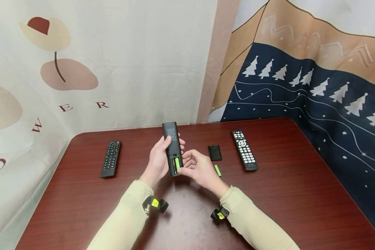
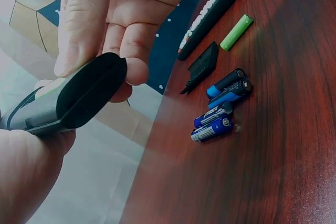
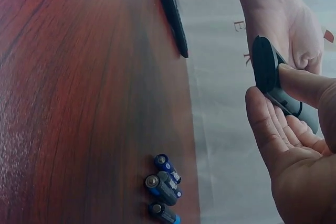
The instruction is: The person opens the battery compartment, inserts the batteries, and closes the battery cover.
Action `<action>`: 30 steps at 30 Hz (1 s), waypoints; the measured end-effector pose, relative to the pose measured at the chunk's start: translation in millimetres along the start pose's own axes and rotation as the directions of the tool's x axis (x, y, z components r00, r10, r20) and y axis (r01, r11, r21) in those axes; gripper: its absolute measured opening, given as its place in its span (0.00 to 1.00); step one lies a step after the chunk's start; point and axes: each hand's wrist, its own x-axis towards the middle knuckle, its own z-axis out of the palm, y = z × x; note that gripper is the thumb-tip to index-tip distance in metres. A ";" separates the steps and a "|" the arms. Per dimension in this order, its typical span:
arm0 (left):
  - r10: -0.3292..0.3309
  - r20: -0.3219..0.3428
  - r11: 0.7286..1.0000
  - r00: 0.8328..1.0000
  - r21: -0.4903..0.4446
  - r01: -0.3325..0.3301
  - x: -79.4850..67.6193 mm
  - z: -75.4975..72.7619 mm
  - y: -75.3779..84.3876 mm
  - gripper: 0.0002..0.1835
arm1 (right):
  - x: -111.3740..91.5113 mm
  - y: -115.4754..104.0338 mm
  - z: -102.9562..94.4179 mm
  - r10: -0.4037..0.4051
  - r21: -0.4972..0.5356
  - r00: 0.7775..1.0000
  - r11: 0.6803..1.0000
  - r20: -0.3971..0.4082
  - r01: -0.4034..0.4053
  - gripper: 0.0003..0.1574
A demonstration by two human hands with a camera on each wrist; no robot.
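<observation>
My left hand (image 1: pixel 158 156) grips a dark remote control (image 1: pixel 172 139), back side up, with its thumb along one edge. Its battery compartment is uncovered, and one green battery (image 1: pixel 177 162) lies in the right side of it, beside a bare slot. My right hand (image 1: pixel 200 169) is at the compartment end, its thumb pressing by the battery's lower end and its curled fingers against the remote's side and underside. Close beyond that hand on the table are a black battery cover (image 1: pixel 215 152) and a second green battery (image 1: pixel 217 170).
Several blue-and-black batteries (image 2: pixel 226 90) lie together on the table, hidden in the head view. A slim black remote (image 1: pixel 110 159) lies at the left. Another with white buttons (image 1: pixel 244 150) lies at the right. Fabric sheets (image 1: pixel 150 69) hang behind the reddish-brown table (image 1: pixel 65 208).
</observation>
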 end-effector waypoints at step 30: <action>-0.041 -0.034 0.999 0.999 -0.021 0.040 5.7 -2.9 -6.7 0.20 | -4.7 16.9 -40.2 -0.101 -0.353 0.994 0.930 0.032 0.106 0.18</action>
